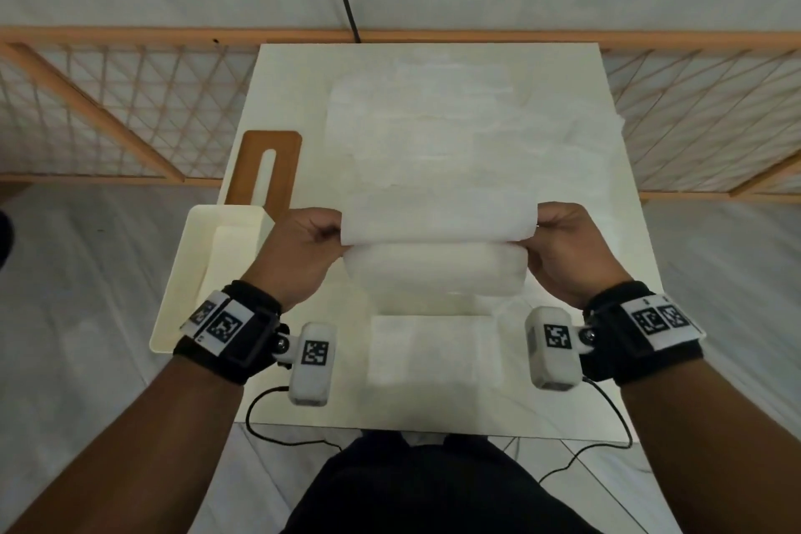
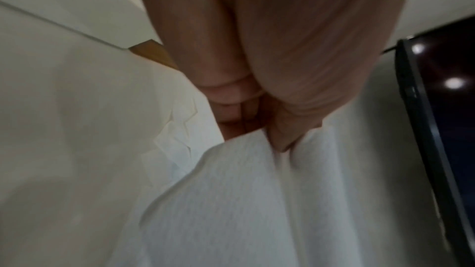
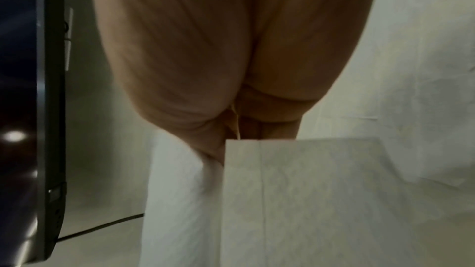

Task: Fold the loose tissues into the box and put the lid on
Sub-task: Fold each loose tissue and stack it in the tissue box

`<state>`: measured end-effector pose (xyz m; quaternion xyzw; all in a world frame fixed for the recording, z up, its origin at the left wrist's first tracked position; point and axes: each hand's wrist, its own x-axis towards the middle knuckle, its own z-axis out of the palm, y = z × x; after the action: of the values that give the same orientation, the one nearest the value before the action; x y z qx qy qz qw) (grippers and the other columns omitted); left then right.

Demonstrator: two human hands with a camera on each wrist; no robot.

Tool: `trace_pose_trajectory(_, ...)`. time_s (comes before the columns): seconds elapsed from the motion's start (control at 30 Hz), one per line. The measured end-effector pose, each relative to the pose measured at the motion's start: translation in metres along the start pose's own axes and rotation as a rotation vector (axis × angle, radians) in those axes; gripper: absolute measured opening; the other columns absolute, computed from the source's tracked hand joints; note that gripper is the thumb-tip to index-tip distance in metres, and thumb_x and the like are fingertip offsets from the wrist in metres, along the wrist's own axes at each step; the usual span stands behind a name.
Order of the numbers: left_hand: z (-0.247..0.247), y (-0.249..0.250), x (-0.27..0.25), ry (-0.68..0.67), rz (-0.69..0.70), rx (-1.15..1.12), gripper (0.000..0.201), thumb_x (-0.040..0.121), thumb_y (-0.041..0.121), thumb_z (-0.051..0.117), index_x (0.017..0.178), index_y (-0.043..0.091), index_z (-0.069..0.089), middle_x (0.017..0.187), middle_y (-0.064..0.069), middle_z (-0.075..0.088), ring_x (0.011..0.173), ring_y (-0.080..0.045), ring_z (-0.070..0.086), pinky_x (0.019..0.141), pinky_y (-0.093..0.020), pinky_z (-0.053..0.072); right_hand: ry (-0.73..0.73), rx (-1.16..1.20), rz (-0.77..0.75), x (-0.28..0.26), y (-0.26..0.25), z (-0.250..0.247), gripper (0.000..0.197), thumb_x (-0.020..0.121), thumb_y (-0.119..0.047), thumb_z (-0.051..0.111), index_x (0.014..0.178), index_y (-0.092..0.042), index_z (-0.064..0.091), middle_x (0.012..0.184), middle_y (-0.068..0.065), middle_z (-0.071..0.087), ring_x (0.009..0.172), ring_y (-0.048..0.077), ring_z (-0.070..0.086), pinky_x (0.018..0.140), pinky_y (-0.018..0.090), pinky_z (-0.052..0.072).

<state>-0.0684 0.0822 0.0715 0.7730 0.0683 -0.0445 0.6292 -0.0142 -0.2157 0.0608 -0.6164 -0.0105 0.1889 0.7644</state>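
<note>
Tissue is pinched at both side edges, the left hand and right hand each with fingers curled and clamped on a folded stack raised just above the table. Beyond the held stack, more loose tissues lie spread flat, their edges hard to separate from the pale tabletop. Nearer than the stack sits another folded white pile, blurred. Left of the stack stands the open cream box, partly covered by the left wrist; beyond the box lies the brown slotted lid, its near end hidden behind the box. Both wrist views are smeared: the left shows a thumb pressed into tissue folds, the right shows only the palm above tissue, fingertips concealed.
</note>
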Motion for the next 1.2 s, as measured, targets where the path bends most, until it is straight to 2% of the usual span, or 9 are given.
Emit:
trace_pose_trajectory(0.13, -0.003, -0.007, 0.0, -0.056, -0.001, 0.123, 0.055, 0.089, -0.012, 0.061, 0.076, 0.038, 0.078, 0.086, 0.008, 0.076, 0.087, -0.014, 0.07, 0.088, -0.043, 0.057, 0.007, 0.01, 0.037, -0.003, 0.003, -0.008, 0.039, 0.087, 0.017, 0.052, 0.085, -0.008, 0.081, 0.104, 0.015, 0.076, 0.099, 0.029, 0.072, 0.085, 0.036, 0.058)
trace_pose_trajectory(0.27, 0.002, -0.011, -0.006, -0.039, -0.125, -0.151, 0.041, 0.078, -0.006, 0.05, 0.07, 0.021, 0.08, 0.086, -0.003, 0.075, 0.093, -0.025, 0.066, 0.088, -0.039, 0.053, -0.016, 0.109, 0.118, -0.006, 0.01, -0.019, 0.029, 0.082, 0.001, 0.049, 0.075, 0.004, 0.077, 0.113, 0.026, 0.069, 0.101, 0.038, 0.062, 0.089, 0.042, 0.049)
trace_pose_trajectory(0.4, 0.007, -0.012, -0.01, 0.007, -0.143, -0.188, 0.024, 0.082, 0.005, 0.062, 0.072, 0.017, 0.08, 0.08, -0.004, 0.074, 0.082, -0.017, 0.066, 0.076, -0.029, 0.054, 0.009, 0.04, 0.175, -0.007, 0.014, -0.018, 0.022, 0.079, -0.022, 0.076, 0.074, -0.001, 0.077, 0.102, 0.02, 0.073, 0.094, 0.035, 0.059, 0.09, 0.046, 0.041)
trace_pose_trajectory(0.5, 0.013, -0.019, -0.015, 0.041, -0.073, -0.011, 0.017, 0.081, -0.004, 0.075, 0.083, 0.013, 0.074, 0.072, -0.002, 0.068, 0.066, -0.014, 0.061, 0.067, -0.025, 0.05, 0.023, -0.016, 0.165, -0.01, 0.02, -0.017, 0.014, 0.065, -0.007, 0.084, 0.078, -0.008, 0.077, 0.094, 0.014, 0.073, 0.09, 0.034, 0.061, 0.083, 0.046, 0.042)
trace_pose_trajectory(0.63, 0.02, -0.03, -0.028, 0.022, -0.164, -0.101, 0.027, 0.081, -0.014, 0.07, 0.092, 0.011, 0.072, 0.091, -0.001, 0.076, 0.079, -0.015, 0.071, 0.068, -0.026, 0.055, -0.094, 0.052, 0.281, -0.019, 0.032, -0.021, 0.045, 0.073, 0.022, 0.067, 0.101, -0.012, 0.063, 0.103, 0.016, 0.071, 0.087, 0.036, 0.064, 0.07, 0.037, 0.05)
trace_pose_trajectory(0.8, 0.019, -0.048, -0.039, -0.027, -0.215, -0.044, 0.026, 0.076, 0.0, 0.079, 0.086, 0.024, 0.079, 0.09, -0.021, 0.072, 0.081, -0.028, 0.068, 0.079, -0.039, 0.058, -0.064, -0.01, 0.412, -0.027, 0.05, -0.015, 0.028, 0.086, 0.006, 0.067, 0.11, -0.008, 0.063, 0.09, 0.017, 0.072, 0.08, 0.028, 0.068, 0.069, 0.036, 0.055)
trace_pose_trajectory(0.97, 0.024, -0.054, -0.044, 0.0, -0.257, -0.031, 0.026, 0.076, -0.002, 0.08, 0.078, 0.024, 0.078, 0.09, -0.002, 0.076, 0.081, -0.017, 0.069, 0.08, -0.035, 0.056, -0.064, -0.138, 0.372, -0.031, 0.066, -0.016, 0.026, 0.08, 0.016, 0.069, 0.091, -0.008, 0.07, 0.088, 0.015, 0.071, 0.084, 0.026, 0.065, 0.076, 0.037, 0.048)
trace_pose_trajectory(1.1, 0.029, -0.064, -0.057, -0.014, -0.362, -0.145, 0.019, 0.07, 0.003, 0.084, 0.079, 0.018, 0.078, 0.087, -0.009, 0.075, 0.079, -0.024, 0.067, 0.074, -0.036, 0.057, -0.177, -0.025, 0.523, -0.04, 0.069, -0.023, 0.031, 0.074, 0.007, 0.076, 0.101, -0.005, 0.067, 0.097, 0.026, 0.07, 0.087, 0.03, 0.068, 0.074, 0.035, 0.055)
trace_pose_trajectory(1.2, 0.035, -0.073, -0.068, -0.023, -0.424, -0.165, 0.019, 0.075, -0.005, 0.081, 0.081, 0.013, 0.076, 0.08, -0.013, 0.073, 0.072, -0.024, 0.068, 0.066, -0.034, 0.057, -0.277, -0.227, 0.587, -0.047, 0.077, -0.028, 0.034, 0.07, -0.001, 0.08, 0.102, -0.006, 0.068, 0.089, 0.022, 0.069, 0.081, 0.03, 0.064, 0.071, 0.035, 0.049)
